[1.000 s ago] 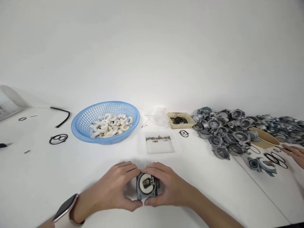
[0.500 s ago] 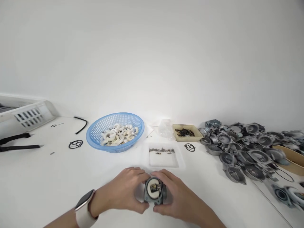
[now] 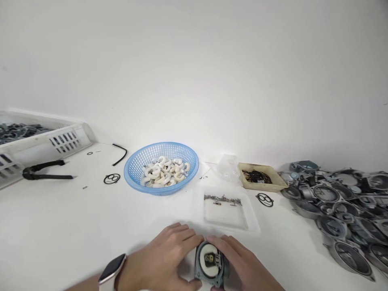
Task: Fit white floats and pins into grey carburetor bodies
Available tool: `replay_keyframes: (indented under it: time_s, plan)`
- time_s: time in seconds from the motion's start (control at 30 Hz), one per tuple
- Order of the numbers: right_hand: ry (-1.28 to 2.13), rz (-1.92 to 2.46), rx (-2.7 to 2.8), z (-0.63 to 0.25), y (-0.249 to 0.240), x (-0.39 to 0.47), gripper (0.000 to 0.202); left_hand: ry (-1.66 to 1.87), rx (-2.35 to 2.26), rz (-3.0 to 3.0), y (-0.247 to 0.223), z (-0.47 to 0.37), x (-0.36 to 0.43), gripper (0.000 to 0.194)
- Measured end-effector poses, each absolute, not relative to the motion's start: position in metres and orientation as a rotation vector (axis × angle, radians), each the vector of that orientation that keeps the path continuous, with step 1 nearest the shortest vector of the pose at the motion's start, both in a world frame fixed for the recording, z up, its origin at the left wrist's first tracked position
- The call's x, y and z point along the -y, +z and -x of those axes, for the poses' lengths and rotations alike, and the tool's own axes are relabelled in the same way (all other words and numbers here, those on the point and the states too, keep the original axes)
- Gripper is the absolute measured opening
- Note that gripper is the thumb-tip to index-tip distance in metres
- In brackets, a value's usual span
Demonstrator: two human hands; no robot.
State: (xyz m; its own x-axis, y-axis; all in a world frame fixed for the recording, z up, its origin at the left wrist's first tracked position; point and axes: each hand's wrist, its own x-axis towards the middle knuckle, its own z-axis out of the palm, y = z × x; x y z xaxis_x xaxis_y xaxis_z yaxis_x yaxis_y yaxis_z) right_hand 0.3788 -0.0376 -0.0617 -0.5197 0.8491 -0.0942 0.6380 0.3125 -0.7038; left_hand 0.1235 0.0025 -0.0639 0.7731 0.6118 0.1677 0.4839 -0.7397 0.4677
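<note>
A grey metal carburetor body sits low at the middle of the view, its round opening facing up. A white float fills that opening, with brass-coloured parts at its centre. My left hand grips the carburetor's left side, fingers at the far edge and thumb at the near edge. On the other side my right hand is wrapped around it, its thumb partly cut off by the frame. A clear tray with small metal parts lies just beyond.
A blue basket holds white C-shaped floats. Black gaskets lie beside a yellowish box. Metal carburetor parts are heaped at right. At left are a white crate and black-handled pliers or snips.
The view has swung left, so the table things appear farther right, and the crate shows more. Both hands keep hold of the carburetor, which appears lower in the frame.
</note>
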Motion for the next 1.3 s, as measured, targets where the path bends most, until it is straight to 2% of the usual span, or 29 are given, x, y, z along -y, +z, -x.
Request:
replay_keyframes:
  time_s: [0.33, 0.63, 0.73, 0.9, 1.13, 1.3]
  plan:
    - [0.877, 1.370, 2.371, -0.378, -0.063, 0.036, 0.078, 0.468, -0.807, -2.591, -0.065, -0.122, -0.005, 0.050]
    - [1.016, 1.492, 2.257, -0.375, -0.053, 0.045, 0.087, 0.462, -0.800, -2.593, -0.063, -0.122, -0.008, 0.051]
    - [0.968, 1.499, 2.130, -0.376, -0.054, 0.051, 0.090, 0.458, -0.787, -2.604, -0.061, -0.121, -0.008, 0.050]
    - [0.671, 1.239, 2.031, -0.382, -0.053, 0.052, 0.059, 0.409, -0.789, -2.621, -0.059, -0.121, -0.009, 0.048]
    - [0.626, 1.088, 2.042, -0.376, -0.051, 0.051, 0.065, 0.413, -0.789, -2.617, -0.061, -0.122, -0.009, 0.055]
    - [0.585, 1.071, 2.051, -0.374, -0.053, 0.051, 0.059, 0.434, -0.797, -2.633, -0.062, -0.122, -0.009, 0.054]
